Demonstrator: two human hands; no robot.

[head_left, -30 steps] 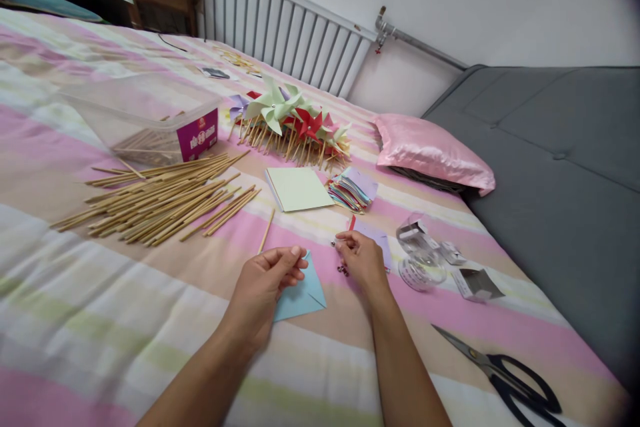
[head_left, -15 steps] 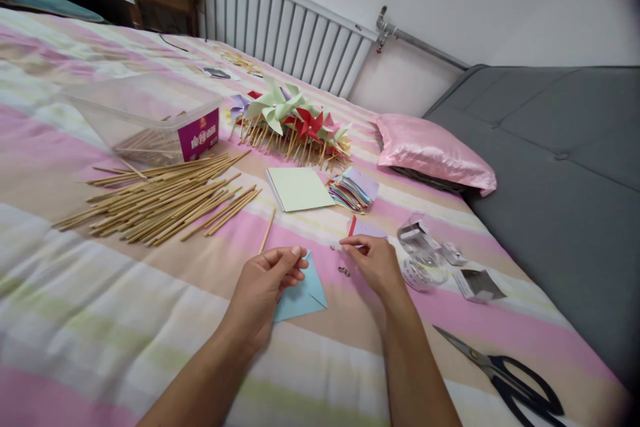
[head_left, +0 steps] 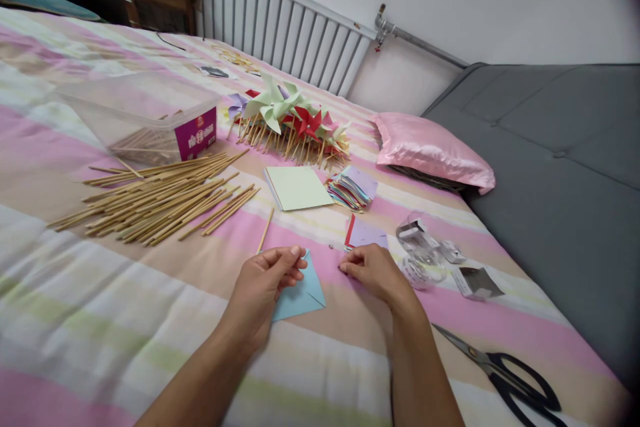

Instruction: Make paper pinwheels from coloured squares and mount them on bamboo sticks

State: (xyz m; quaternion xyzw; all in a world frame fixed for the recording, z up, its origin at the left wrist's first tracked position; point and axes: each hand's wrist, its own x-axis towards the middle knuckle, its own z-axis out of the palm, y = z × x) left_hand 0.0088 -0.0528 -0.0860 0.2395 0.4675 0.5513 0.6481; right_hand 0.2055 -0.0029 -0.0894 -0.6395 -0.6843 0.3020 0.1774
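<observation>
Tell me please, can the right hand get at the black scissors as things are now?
Probably yes. The scissors lie bare on the bedspread beside the right forearm, nothing over them, and the right hand seems free.

wooden sticks (head_left: 155, 203) beside a clear box (head_left: 145, 121), finished pinwheels (head_left: 290, 123), scissors (head_left: 510, 373), pink pillow (head_left: 433, 150).
</observation>
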